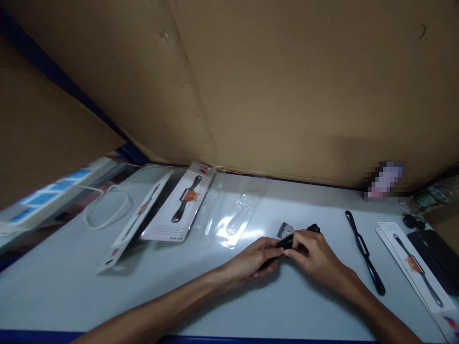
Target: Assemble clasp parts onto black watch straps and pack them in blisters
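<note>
Here we go: my left hand (pixel 263 258) is curled snugly round one end of a black tool (pixel 286 241), and my right hand (pixel 313 248) pinches it further along, thumb and fingers closed in. It's right between my hands, over the table (pixel 304 310). Just beyond, at twelve o'clock, a small grey piece (pixel 286 230)! Out at three, a second black tool (pixel 366 253) lies slanted, with printed cards (pixel 412 263) past it. Ten o'clock: clear plastic packaging (pixel 229 210), then a printed card (pixel 186 205) beside it.
</note>
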`<state>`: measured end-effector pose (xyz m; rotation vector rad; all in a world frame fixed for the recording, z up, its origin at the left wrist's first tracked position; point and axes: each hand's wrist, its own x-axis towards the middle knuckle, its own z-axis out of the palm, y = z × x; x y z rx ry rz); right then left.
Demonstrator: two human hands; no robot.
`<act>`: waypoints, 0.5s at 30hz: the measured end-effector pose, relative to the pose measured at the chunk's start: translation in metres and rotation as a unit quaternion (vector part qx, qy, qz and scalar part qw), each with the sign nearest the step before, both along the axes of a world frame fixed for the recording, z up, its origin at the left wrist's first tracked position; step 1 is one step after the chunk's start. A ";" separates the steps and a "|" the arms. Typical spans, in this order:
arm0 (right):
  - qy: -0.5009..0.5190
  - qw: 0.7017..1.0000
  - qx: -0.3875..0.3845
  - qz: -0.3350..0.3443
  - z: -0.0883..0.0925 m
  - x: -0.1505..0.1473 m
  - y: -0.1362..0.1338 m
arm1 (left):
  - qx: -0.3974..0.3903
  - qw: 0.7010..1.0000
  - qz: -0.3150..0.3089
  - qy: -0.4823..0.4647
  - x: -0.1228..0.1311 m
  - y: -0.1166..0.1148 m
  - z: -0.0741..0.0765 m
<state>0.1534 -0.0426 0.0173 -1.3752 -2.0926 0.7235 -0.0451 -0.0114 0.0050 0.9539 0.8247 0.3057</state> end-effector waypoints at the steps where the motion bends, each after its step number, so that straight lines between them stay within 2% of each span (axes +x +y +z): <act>1: 0.008 1.000 0.000 -0.004 -0.002 -0.002 -0.001 | 0.003 1.000 0.001 0.002 0.000 0.000 0.000; 11: 0.105 0.989 -0.090 -0.053 0.003 -0.010 0.001 | 0.035 0.999 -0.023 0.014 -0.001 0.000 0.000; 15: 0.137 0.981 -0.133 -0.035 0.005 -0.005 0.003 | 0.035 0.999 -0.022 0.009 -0.001 0.000 -0.001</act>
